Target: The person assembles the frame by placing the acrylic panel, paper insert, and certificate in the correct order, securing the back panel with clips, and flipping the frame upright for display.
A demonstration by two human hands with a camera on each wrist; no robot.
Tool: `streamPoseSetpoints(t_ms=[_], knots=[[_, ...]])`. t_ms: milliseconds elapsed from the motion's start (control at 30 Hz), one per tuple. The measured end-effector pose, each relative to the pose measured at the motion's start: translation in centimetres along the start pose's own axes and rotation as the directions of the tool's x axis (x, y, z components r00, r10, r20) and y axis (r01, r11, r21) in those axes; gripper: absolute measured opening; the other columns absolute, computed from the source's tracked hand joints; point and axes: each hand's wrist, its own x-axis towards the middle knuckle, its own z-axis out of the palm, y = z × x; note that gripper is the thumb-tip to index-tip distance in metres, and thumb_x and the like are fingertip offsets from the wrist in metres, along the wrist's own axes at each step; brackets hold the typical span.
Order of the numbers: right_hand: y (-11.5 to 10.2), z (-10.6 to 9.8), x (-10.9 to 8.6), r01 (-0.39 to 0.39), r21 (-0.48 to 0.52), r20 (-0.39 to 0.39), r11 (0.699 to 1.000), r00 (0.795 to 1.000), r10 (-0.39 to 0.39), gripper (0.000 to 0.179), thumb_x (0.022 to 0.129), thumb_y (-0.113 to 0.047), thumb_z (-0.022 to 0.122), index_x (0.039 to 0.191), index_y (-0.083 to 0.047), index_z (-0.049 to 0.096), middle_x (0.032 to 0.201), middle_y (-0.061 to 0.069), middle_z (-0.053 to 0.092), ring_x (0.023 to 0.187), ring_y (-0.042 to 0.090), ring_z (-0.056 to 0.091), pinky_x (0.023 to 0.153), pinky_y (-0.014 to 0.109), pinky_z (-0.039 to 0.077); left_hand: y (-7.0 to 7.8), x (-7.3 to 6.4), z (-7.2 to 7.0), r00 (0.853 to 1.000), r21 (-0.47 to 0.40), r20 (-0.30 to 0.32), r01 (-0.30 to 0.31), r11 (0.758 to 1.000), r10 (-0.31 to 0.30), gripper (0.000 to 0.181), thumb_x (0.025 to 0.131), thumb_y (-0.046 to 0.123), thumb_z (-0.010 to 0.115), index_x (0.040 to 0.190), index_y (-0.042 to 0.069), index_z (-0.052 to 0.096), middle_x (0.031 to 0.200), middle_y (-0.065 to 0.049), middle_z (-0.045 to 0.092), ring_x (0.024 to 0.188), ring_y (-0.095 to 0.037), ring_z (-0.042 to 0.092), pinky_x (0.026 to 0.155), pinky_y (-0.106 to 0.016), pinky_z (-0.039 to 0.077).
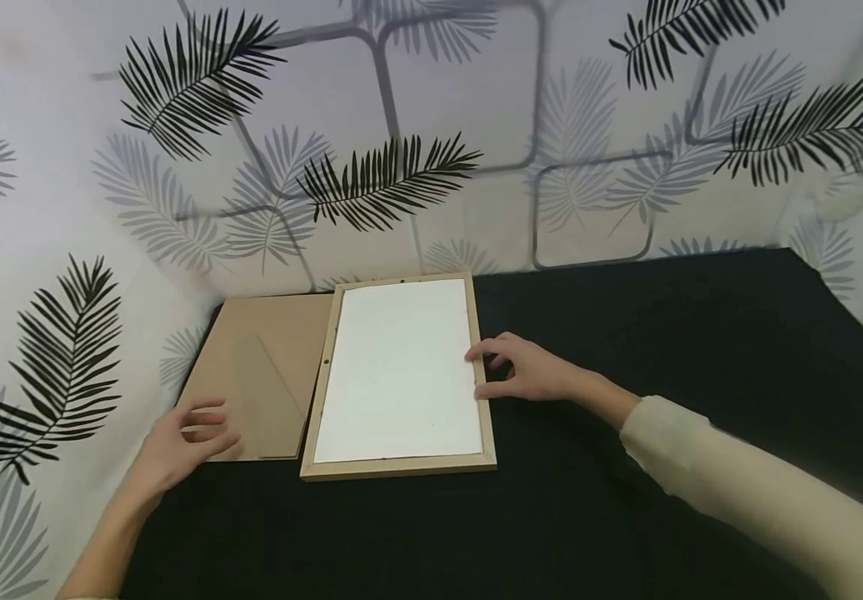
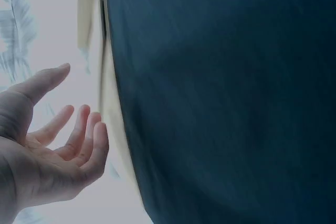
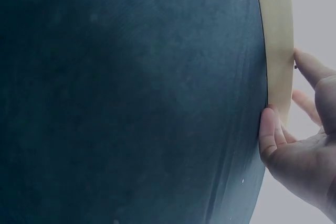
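Observation:
A light wooden picture frame (image 1: 397, 470) lies on the black-covered table with a white sheet (image 1: 401, 367) inside it. At its right side is my right hand (image 1: 525, 368), thumb and index finger at the inner edge of the rail. In the right wrist view, the other fingers of this hand (image 3: 299, 145) curl against the outer side of the wooden rail (image 3: 278, 35). Left of the frame lies a brown backing board (image 1: 207, 358) with a long tapered flap (image 1: 259, 392) on it. Over its lower left corner, my left hand (image 1: 180, 442) holds nothing, its fingers loosely bent.
Black cloth (image 1: 664, 333) covers the table, which runs on to the right of the frame and in front of it. A pale leaf-patterned wall covering (image 1: 461, 217) rises right behind the board and frame and along the left side.

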Motion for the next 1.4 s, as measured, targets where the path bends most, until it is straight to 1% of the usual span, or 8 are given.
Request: streamPoseSetpoints(t_ms=[100,233,433,600,700,900,1133,1400], knots=[[0.1,0.1,0.0,-0.005,0.005,-0.001,1.000,1.000,0.005,0.055,0.092,-0.029,0.080,0.139,-0.011,0.058,0.132,0.014,0.049,0.117,0.031,0.057,0.089,0.039,0.055,-2.1,-0.4,-1.1,0.998,0.039,-0.050,0.041,0.998,-0.039,0.068,0.091,0.025,0.080,0.143,-0.004,0.047,0.129,-0.030,0.057,0.109,-0.042,0.060,0.076,-0.023,0.052],[0.2,0.1,0.0,0.000,0.011,0.000,1.000,1.000,0.000,0.055,0.092,-0.029,0.079,0.139,-0.011,0.057,0.132,0.015,0.048,0.118,0.032,0.057,0.089,0.040,0.055,-4.4,-0.7,-1.8,0.992,0.096,-0.119,0.057,0.994,-0.045,0.070,0.087,0.027,0.084,0.139,-0.006,0.051,0.128,-0.032,0.059,0.107,-0.041,0.059,0.073,-0.015,0.046],[0.1,0.0,0.0,0.003,0.013,0.008,1.000,1.000,-0.003,0.055,0.092,-0.028,0.079,0.139,-0.010,0.057,0.132,0.015,0.047,0.118,0.033,0.056,0.090,0.042,0.054,-5.7,-1.2,-2.3,0.983,0.173,-0.177,0.088,0.981,-0.057,0.071,0.084,0.029,0.086,0.136,-0.007,0.054,0.126,-0.034,0.059,0.105,-0.042,0.059,0.072,-0.023,0.046],[0.0,0.0,0.0,0.008,0.019,0.006,1.000,1.000,-0.008,0.055,0.092,-0.027,0.080,0.139,-0.010,0.057,0.132,0.015,0.047,0.117,0.033,0.056,0.089,0.042,0.054,-6.1,-1.3,-2.4,0.973,0.236,-0.228,0.083,0.968,-0.028,0.064,0.082,0.026,0.087,0.128,-0.008,0.059,0.110,-0.029,0.064,0.089,-0.033,0.063,0.064,-0.024,0.046],[0.2,0.0,0.1,0.017,0.019,0.005,1.000,1.000,-0.017,0.055,0.092,-0.027,0.080,0.138,-0.009,0.057,0.132,0.015,0.048,0.117,0.034,0.056,0.089,0.042,0.054,-6.3,-1.5,-2.5,0.967,0.262,-0.255,0.083,0.962,-0.014,0.061,0.083,0.025,0.087,0.126,-0.009,0.060,0.106,-0.028,0.064,0.087,-0.036,0.065,0.068,-0.033,0.050],[0.3,0.1,0.1,0.028,0.023,0.003,0.999,1.000,-0.029,0.055,0.092,-0.026,0.080,0.138,-0.009,0.057,0.132,0.015,0.047,0.117,0.034,0.056,0.089,0.043,0.054,-6.2,-2.1,-2.7,0.970,0.244,-0.239,0.113,0.963,-0.053,0.069,0.087,0.027,0.083,0.134,-0.012,0.052,0.126,-0.039,0.055,0.110,-0.055,0.057,0.087,-0.063,0.047],[0.3,0.1,0.2,0.035,0.029,0.002,0.999,0.999,-0.035,0.054,0.091,-0.025,0.080,0.138,-0.009,0.057,0.132,0.016,0.047,0.117,0.034,0.056,0.088,0.043,0.054,-6.2,-2.3,-2.9,0.981,0.258,-0.181,0.111,0.960,-0.065,0.073,0.089,0.027,0.082,0.137,-0.017,0.048,0.132,-0.040,0.051,0.113,-0.054,0.057,0.091,-0.063,0.046],[0.8,0.3,0.4,0.041,0.028,0.002,0.999,0.999,-0.041,0.054,0.092,-0.028,0.080,0.138,-0.010,0.057,0.132,0.016,0.047,0.116,0.034,0.056,0.088,0.043,0.055,-6.8,-2.2,-2.9,0.981,0.293,-0.192,0.092,0.952,-0.036,0.069,0.087,0.027,0.083,0.130,-0.019,0.055,0.128,-0.037,0.055,0.108,-0.052,0.061,0.090,-0.065,0.043]])
